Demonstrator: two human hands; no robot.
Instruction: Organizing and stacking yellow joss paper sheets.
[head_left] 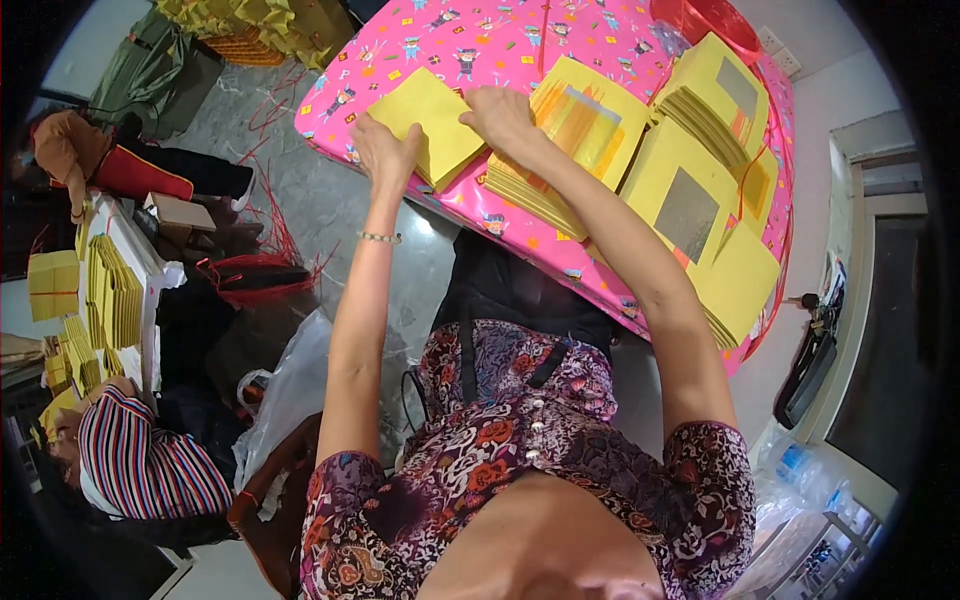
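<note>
A stack of yellow paper sheets [428, 115] lies near the left edge of a table with a pink patterned cover [480, 45]. My left hand [386, 152] grips the stack's left side, thumb over the top sheet and fingers along the edge. At the stack's right edge, my right hand [503, 117] is closed, with bent fingers and thumb at the paper's corner. Right beside it, under my right forearm, sits a thicker yellow paper bundle [575, 135] with an orange and silver panel on top.
More yellow bundles with grey panels [690, 215] fill the table's right side, near a red basin [708, 25]. To the left, two people work at a white table [142, 260] with yellow stacks. Red strings [265, 280] and a clear plastic bag [290, 390] are in between.
</note>
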